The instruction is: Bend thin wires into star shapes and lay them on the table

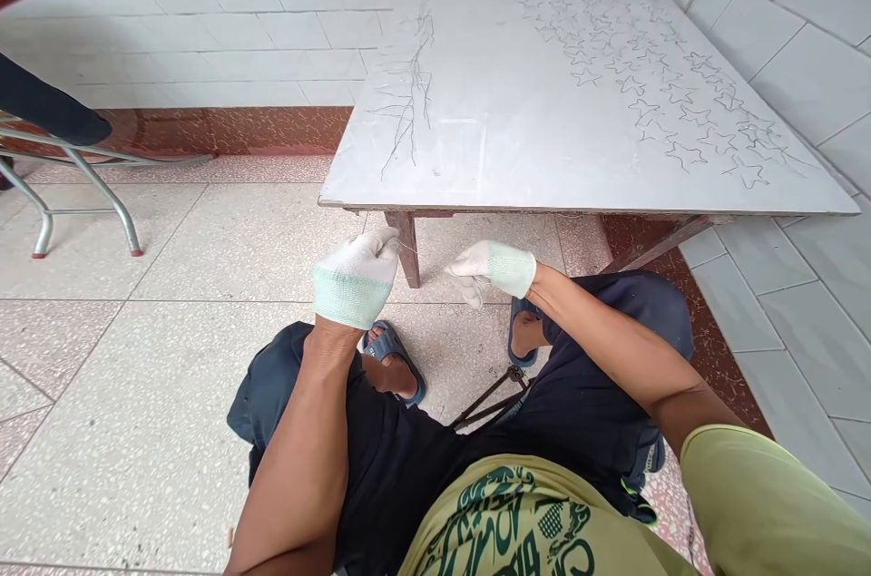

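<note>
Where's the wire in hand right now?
In the head view, left of centre, the wire extends from the left hand toward the right hand.

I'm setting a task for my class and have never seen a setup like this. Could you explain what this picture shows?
There is no machine here: these are a seated person's own two hands, gloved in white. The one picture comes from a camera worn on the head, looking forward and down, so we see the person's arms and lap from above. The left hand pinches a thin wire that reaches toward the right hand; whether the right grips it too is too fine to tell. In front stands a white table. On its right side lie many wire stars; on its left, a bunch of loose wires.
</note>
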`<state>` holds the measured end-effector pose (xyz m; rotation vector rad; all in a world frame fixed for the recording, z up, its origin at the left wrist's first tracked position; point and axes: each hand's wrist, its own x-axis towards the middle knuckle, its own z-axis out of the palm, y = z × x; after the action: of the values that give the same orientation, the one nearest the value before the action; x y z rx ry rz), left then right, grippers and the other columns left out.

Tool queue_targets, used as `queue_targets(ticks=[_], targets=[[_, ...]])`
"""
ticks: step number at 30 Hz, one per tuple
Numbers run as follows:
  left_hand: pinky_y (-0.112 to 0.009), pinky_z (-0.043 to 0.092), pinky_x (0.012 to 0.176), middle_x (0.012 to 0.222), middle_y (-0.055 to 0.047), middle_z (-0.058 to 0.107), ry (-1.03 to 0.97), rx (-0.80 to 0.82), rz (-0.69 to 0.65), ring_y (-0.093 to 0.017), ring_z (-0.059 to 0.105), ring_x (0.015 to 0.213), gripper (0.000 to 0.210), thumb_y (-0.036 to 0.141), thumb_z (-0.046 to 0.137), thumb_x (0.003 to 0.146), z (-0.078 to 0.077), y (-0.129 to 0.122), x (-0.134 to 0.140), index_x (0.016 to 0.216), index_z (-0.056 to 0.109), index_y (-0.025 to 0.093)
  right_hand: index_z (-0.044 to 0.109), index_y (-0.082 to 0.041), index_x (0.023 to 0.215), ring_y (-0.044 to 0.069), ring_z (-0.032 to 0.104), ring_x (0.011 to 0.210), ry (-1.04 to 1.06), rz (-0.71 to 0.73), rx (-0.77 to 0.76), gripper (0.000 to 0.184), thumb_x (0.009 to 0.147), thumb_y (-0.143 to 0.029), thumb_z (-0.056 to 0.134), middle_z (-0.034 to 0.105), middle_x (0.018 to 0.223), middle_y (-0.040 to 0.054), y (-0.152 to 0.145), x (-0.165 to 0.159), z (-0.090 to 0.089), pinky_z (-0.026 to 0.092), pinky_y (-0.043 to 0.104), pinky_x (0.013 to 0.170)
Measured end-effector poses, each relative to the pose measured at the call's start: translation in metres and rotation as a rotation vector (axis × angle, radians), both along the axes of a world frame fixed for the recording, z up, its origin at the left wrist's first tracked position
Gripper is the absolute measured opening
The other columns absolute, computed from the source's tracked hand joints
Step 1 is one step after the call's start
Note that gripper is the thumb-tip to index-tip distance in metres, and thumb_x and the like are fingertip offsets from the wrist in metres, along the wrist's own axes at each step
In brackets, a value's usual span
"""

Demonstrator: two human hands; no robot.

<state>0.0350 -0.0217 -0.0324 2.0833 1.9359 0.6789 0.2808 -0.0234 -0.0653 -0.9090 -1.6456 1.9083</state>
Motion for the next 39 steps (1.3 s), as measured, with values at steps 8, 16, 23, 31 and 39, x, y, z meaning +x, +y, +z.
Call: queue_targets(ticks=[8, 16, 23, 31, 39], targets=[[-0.032, 0.056, 0.09, 0.104, -0.004, 0.086, -0.261, -0.149, 0.037, -0.024, 0.078, 0.102, 0.039, 0.034, 0.052, 0.096, 0.0, 0.013, -0.007, 0.119, 0.082, 0.023, 0.058, -0.02, 0.056, 0.014, 0.058, 0.055, -0.017, -0.077, 0.022, 0.06, 0.094, -0.063, 0.072, 0.066, 0.055, 0.0025, -0.005, 0.0, 0.007, 0.041, 0.028, 0.059], [-0.029, 0.055, 0.074, 0.089, -0.004, 0.083, -0.27, -0.169, 0.028, -0.023, 0.077, 0.086, 0.039, 0.038, 0.054, 0.093, -0.006, 0.015, -0.01, 0.117, 0.079, 0.021, 0.074, -0.019, 0.067, 0.017, 0.072, 0.071, -0.086, -0.022, 0.115, 0.037, 0.091, -0.045, 0.079, 0.077, 0.069, 0.0019, -0.007, 0.007, 0.01, 0.054, 0.029, 0.077], [-0.029, 0.06, 0.075, 0.097, -0.005, 0.085, -0.395, -0.214, 0.047, -0.023, 0.078, 0.093, 0.041, 0.039, 0.056, 0.093, 0.019, -0.002, 0.005, 0.12, 0.079, 0.019, 0.067, -0.018, 0.061, 0.017, 0.068, 0.067, 0.114, 0.044, 0.142, 0.042, 0.088, -0.046, 0.083, 0.077, 0.071, 0.0035, -0.015, 0.013, 0.02, 0.051, 0.028, 0.066], [-0.032, 0.061, 0.094, 0.092, -0.003, 0.085, -0.467, -0.106, 0.024, -0.022, 0.08, 0.097, 0.037, 0.035, 0.057, 0.093, 0.017, -0.004, -0.001, 0.117, 0.082, 0.02, 0.044, -0.023, 0.057, 0.014, 0.055, 0.045, 0.313, 0.188, -0.025, 0.063, 0.094, -0.059, 0.079, 0.051, 0.048, -0.004, -0.015, 0.006, 0.011, 0.038, 0.028, 0.051], [-0.034, 0.061, 0.098, 0.092, -0.002, 0.085, -0.499, -0.146, 0.01, -0.022, 0.08, 0.097, 0.036, 0.032, 0.058, 0.093, 0.015, -0.004, 0.004, 0.118, 0.081, 0.019, 0.055, -0.019, 0.053, 0.01, 0.053, 0.051, -0.089, 0.2, 0.181, 0.058, 0.099, -0.05, 0.072, 0.062, 0.053, -0.0001, -0.018, 0.017, 0.032, 0.037, 0.024, 0.052]])
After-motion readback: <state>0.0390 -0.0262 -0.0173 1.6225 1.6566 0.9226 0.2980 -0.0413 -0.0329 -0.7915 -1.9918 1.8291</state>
